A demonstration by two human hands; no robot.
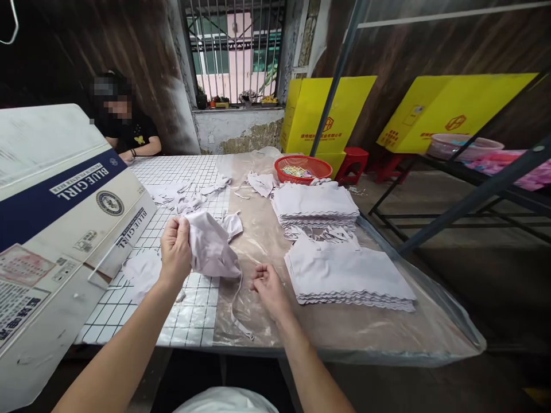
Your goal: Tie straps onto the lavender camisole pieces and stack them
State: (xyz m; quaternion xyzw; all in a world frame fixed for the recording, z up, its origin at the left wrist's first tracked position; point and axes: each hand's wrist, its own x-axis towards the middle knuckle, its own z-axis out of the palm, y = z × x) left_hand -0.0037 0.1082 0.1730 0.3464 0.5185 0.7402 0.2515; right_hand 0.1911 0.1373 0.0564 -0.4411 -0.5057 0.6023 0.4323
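Observation:
My left hand (175, 249) is closed on a crumpled pale lilac cloth piece (213, 246), holding it above the table (198, 321); a thin strap hangs from it down to the table surface. My right hand (267, 287) rests low beside that strap, fingers loosely curled, with nothing plainly in them. Just right of it lies a neat stack of the same pale cloth pieces (344, 275), with a second stack (314, 203) behind it.
A large Blue Girl cardboard box (55, 229) leans at the left. Loose cloth pieces (185, 195) are scattered mid-table, a red basket (302, 168) stands at the far edge, and another person (124, 129) sits at the far left corner. Yellow boxes and a metal rack stand at the right.

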